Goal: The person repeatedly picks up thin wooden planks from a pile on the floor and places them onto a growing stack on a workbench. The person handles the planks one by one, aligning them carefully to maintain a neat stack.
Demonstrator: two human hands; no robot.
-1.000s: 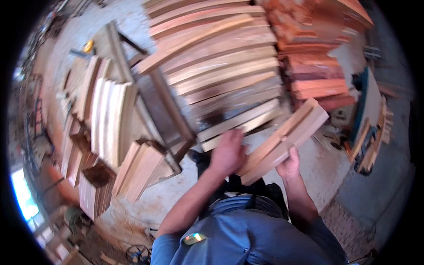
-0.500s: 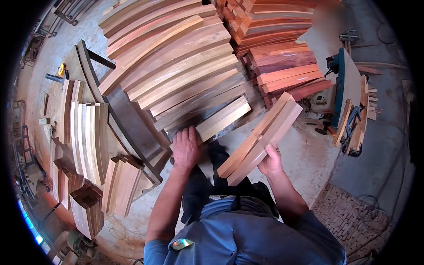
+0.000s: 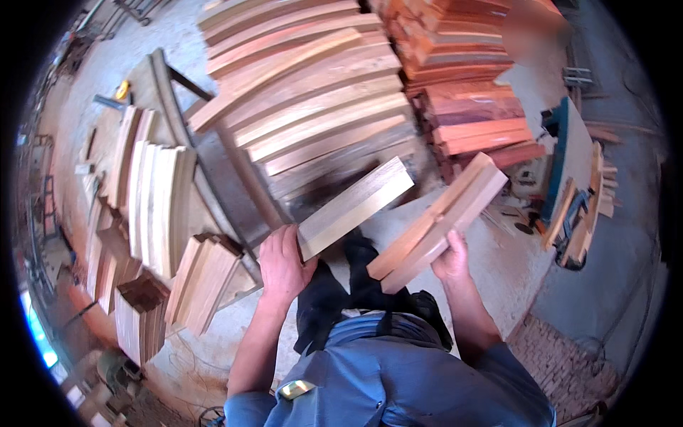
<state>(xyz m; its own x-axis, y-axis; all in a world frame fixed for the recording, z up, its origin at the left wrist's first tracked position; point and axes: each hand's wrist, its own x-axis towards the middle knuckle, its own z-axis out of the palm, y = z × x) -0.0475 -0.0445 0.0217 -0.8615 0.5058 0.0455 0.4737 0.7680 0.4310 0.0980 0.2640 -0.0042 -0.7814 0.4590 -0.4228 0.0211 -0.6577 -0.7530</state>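
My left hand (image 3: 283, 263) is closed on the left end of a pale wooden board (image 3: 359, 206), which slants up to the right in front of the stack. In my right hand (image 3: 452, 260) are two brown boards side by side, a darker reddish one (image 3: 416, 228) and a pinkish one (image 3: 459, 213). The fingers grip their right edge, and the underside of that grip is hidden. Beyond the pale board lies a large stack of curved, light-coloured boards (image 3: 320, 89), its near end in shadow.
Red-brown boards (image 3: 473, 107) are piled at the far right. On the left, curved pale pieces (image 3: 160, 206) stand on a bench (image 3: 167, 85), with shorter bundles (image 3: 203, 285) nearer me. A teal-edged machine table (image 3: 558, 164) and clamped wood strips (image 3: 578, 220) stand right.
The pale board has come up off the near end of the stack with my left hand, which has moved toward me and left. My right hand still holds the two brown boards.
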